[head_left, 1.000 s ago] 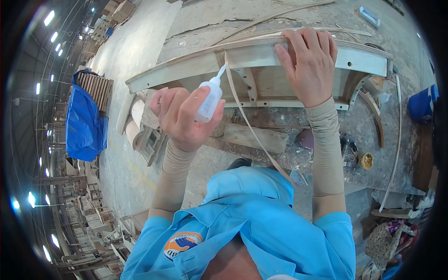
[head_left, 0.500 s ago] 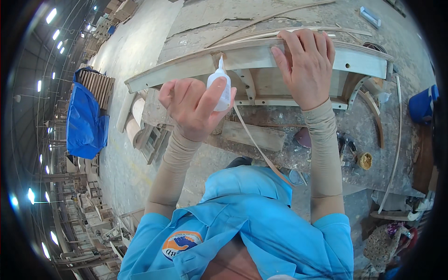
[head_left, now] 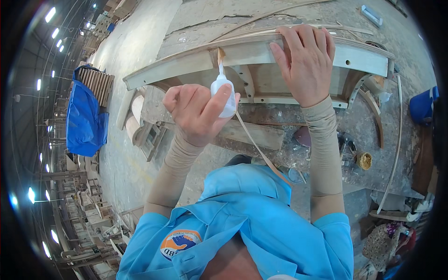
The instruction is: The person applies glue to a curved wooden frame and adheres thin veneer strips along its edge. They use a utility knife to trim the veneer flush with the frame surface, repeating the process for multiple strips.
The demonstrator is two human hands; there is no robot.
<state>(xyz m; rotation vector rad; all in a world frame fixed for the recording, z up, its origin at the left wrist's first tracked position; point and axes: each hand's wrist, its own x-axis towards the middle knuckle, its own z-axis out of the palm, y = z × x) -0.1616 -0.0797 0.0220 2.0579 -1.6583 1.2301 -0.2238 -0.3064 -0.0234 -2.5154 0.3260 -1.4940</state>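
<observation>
My left hand (head_left: 196, 109) is closed round a white squeeze bottle (head_left: 220, 84) with a thin pointed nozzle. The bottle is held nozzle up, just below an amber-brown patch on the front rail of a curved wooden frame (head_left: 252, 54). Whether the tip touches the rail I cannot tell. Over the top edge of the same frame, to the right, my right hand (head_left: 308, 65) hooks its fingers, with the thumb on the front face. Cross braces and drilled holes show in the frame.
Under the frame is a worn, stained work surface bearing a flat board (head_left: 254, 134), an open tub of yellowish paste (head_left: 364, 161) and thin wooden strips. A blue bucket (head_left: 423, 105) stands at the right. Far left, a blue tarp (head_left: 86, 121) hangs by stacked slats.
My left hand and the bottle have shifted slightly toward me and to the right. More of the amber-brown patch shows above the nozzle. The right hand stays in place.
</observation>
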